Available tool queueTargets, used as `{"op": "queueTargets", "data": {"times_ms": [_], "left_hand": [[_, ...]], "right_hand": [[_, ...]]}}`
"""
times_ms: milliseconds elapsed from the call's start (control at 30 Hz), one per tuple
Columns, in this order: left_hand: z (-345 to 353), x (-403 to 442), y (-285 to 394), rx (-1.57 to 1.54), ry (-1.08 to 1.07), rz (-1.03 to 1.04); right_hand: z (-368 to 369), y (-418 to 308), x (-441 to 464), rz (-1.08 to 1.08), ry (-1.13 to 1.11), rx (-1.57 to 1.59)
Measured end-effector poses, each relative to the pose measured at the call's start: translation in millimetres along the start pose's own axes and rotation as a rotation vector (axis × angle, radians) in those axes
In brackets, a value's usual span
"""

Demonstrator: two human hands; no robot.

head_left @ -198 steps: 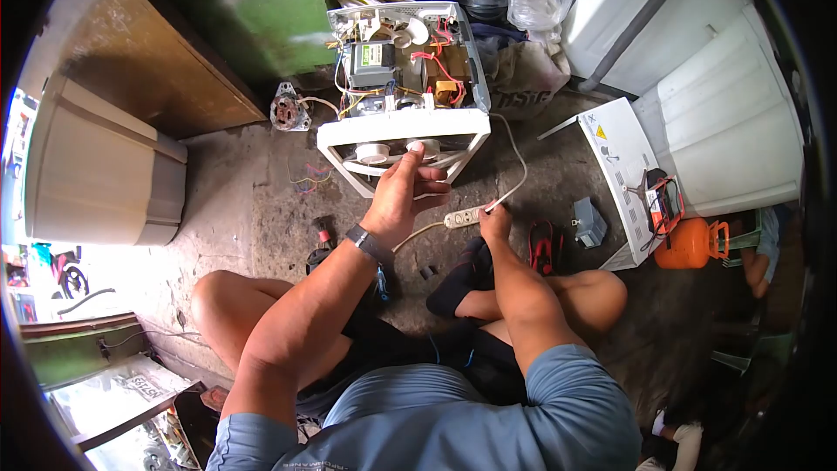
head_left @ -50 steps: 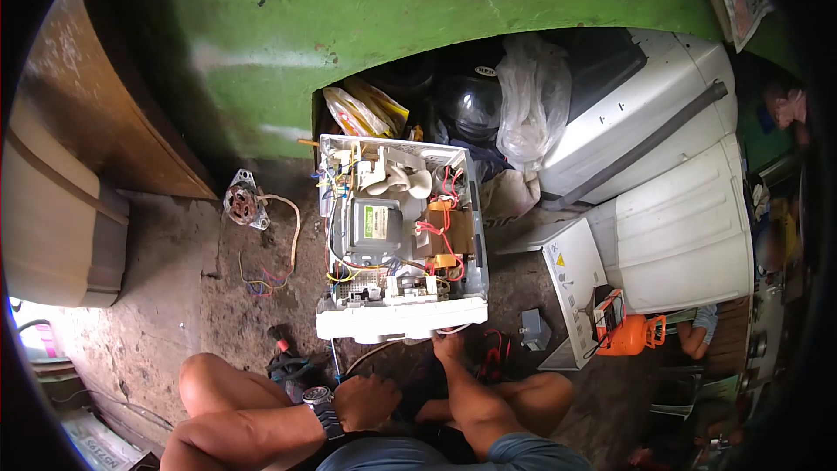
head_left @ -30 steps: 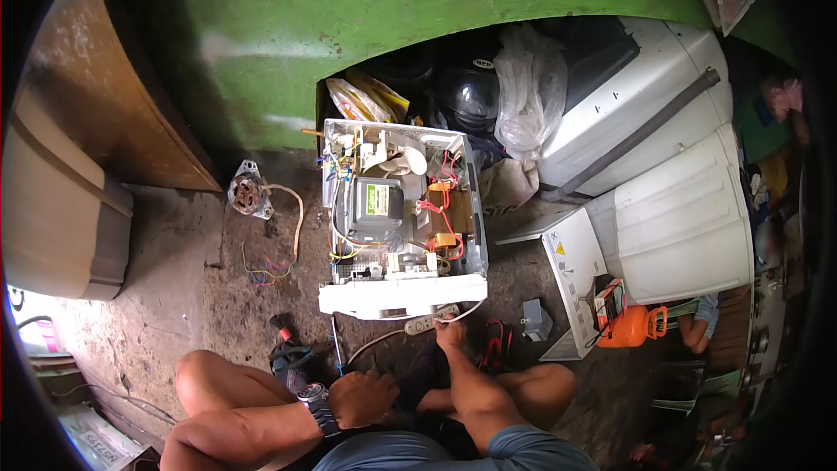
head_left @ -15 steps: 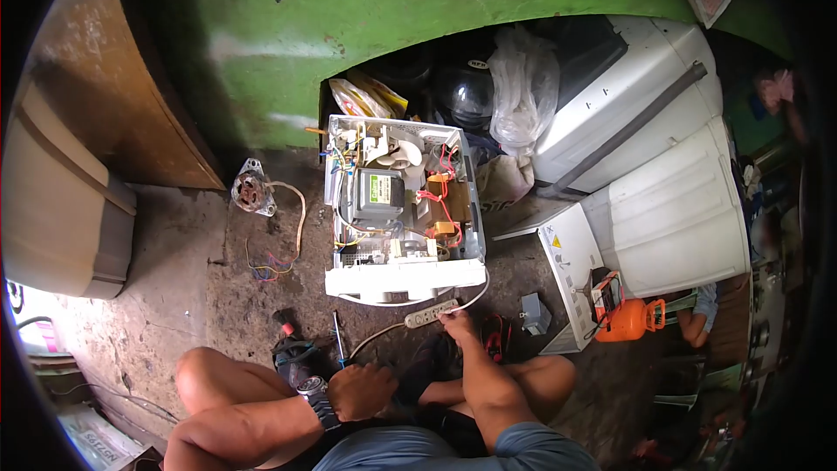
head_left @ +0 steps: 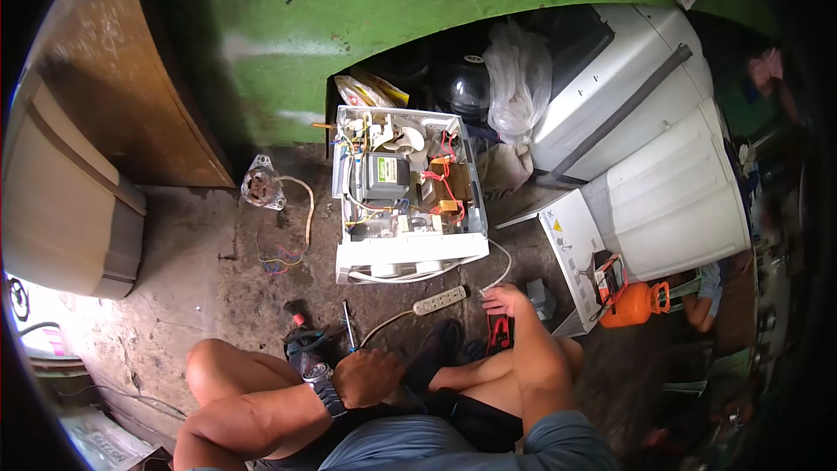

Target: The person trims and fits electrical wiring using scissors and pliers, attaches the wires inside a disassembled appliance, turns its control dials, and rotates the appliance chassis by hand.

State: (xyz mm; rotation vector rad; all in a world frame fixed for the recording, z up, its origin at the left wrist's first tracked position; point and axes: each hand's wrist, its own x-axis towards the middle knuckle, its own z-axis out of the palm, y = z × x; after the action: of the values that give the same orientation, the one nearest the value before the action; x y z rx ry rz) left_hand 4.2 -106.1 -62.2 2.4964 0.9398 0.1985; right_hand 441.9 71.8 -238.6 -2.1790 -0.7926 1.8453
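Note:
The white plug of the appliance's cord is in the fingers of my right hand, to the right of the beige power strip. Plug and strip are apart. My left hand is curled closed near my lap; its fingertips are hidden. Just above it, a thin screwdriver points upward from near the tools. The opened white appliance stands ahead with its transformer, fan and red wires exposed. Two round knobs show on its front.
A small motor with a cable lies at the left. At the right are a white metal panel, an orange gas canister, a grey box and red-handled pliers. Another person's arm shows at the far right.
My right hand has moved right, away from the power strip, with the cord's plug now off it. Earlier my left hand was at a front knob; it has since come back near my lap. The view has shifted.

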Motion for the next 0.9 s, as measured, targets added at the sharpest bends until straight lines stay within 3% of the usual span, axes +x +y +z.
{"op": "queueTargets", "data": {"times_ms": [67,233,367,500,567,667,833,900], "left_hand": [[-1,-2,0,0.01,-0.116,-0.019],[-15,-8,1,-0.075,-0.16,-0.133],[-24,-18,-7,-0.113,-0.146,-0.199],[-83,-22,-15,-0.278,0.066,-0.178],[-102,-21,-25,-0.35,0.308,-0.218],[-135,-9,-26,-0.336,0.534,-0.437],[-137,17,-54,-0.185,0.734,-0.49],[-128,20,-66,-0.173,0.782,-0.55]], "right_hand": [[-9,-4,-1,0.028,0.0,-0.076],[-17,-13,-12,0.055,0.09,-0.243],[-19,-38,-38,-0.099,0.093,-0.427],[3,-104,-112,-0.43,-0.023,-0.314],[22,-133,-157,-0.599,-0.033,-0.287],[48,-162,-214,-0.776,-0.041,-0.258],[80,-192,-217,-0.818,0.04,-0.218],[89,-199,-194,-0.946,0.131,-0.14]]}}
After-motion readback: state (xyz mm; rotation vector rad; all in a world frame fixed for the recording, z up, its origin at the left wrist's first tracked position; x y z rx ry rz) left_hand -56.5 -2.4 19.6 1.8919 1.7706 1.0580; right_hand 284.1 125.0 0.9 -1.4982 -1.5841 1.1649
